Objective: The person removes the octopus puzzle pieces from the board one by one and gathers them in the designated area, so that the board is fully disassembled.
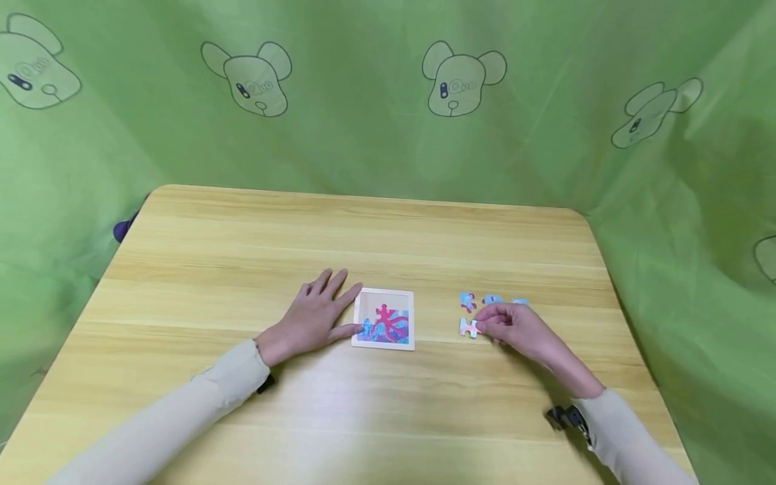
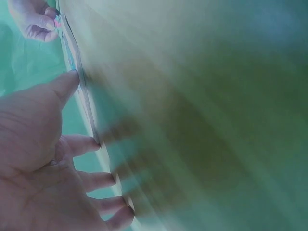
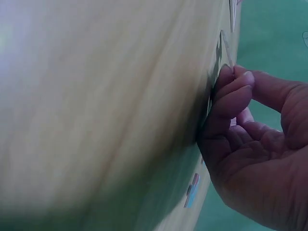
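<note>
A square puzzle tray with a pale wooden rim lies mid-table, its lower part filled with pieces showing a red octopus on blue. My left hand rests at the tray's left side, fingers spread, thumb and index fingertip on the rim. To the right of the tray my right hand pinches a jigsaw piece with pink and pale blue print between thumb and fingers. In the right wrist view that piece appears edge-on, tilted over the table. Its far end is hidden by the fingertips.
Several loose pieces lie just beyond the right hand: a blue and red piece, another piece, and one partly covered by the hand. The wooden table has rounded far corners, and a green curtain hangs behind it.
</note>
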A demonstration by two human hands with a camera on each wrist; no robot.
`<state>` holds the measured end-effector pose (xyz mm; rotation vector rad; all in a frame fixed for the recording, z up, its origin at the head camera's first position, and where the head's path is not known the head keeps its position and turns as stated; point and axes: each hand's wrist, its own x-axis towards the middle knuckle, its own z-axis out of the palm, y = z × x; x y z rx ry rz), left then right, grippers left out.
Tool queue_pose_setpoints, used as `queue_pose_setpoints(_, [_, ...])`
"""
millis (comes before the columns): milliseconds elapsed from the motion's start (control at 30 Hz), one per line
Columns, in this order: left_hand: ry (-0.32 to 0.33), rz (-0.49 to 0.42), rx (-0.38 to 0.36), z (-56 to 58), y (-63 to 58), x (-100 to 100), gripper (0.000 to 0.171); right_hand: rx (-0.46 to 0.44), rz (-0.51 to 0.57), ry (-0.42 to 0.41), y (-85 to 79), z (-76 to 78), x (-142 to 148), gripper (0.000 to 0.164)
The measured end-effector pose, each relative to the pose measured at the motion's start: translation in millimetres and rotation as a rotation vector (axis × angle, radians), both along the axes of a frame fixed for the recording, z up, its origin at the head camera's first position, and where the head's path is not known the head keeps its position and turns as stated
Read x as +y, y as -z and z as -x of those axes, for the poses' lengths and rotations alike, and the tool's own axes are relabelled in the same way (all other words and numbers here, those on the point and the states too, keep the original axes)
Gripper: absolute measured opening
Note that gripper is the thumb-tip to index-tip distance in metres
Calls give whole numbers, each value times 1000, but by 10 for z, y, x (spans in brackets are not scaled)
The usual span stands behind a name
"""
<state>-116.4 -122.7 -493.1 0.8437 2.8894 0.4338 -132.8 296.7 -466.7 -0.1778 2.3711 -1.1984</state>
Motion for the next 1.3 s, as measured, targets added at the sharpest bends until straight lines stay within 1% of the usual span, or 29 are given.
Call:
queue_pose_setpoints(200, [11, -1, 7, 15, 30, -15, 82, 93, -67, 20, -33, -9, -10, 28])
queue_pose_setpoints(333, [18, 12, -15, 24, -8, -26, 84, 140, -92, 6, -18, -38, -21, 34])
queue_pose_setpoints(433, [22, 23, -52, 35, -50, -27, 91, 185, -106, -25, 1, -64, -32, 35])
queue_pose_setpoints(600, [41, 40, -80, 48, -106, -11, 112, 249, -129, -51, 27, -82, -53, 29])
queue_pose_setpoints(700, [51, 75, -73, 51, -120, -10, 117, 263, -140, -60, 36, -76, -54, 26])
queue_pose_setpoints(833, [47, 100, -66, 55, -119, -19, 117, 258, -143, -62, 34, -71, -49, 25])
queue_pose_setpoints(1033, [41, 93, -75, 54, -130, -19, 115, 250, -149, -61, 37, -75, -38, 25])
queue_pose_setpoints(1300, [37, 69, -106, 35, -102, -7, 115, 247, -127, -28, -3, -143, -63, 35])
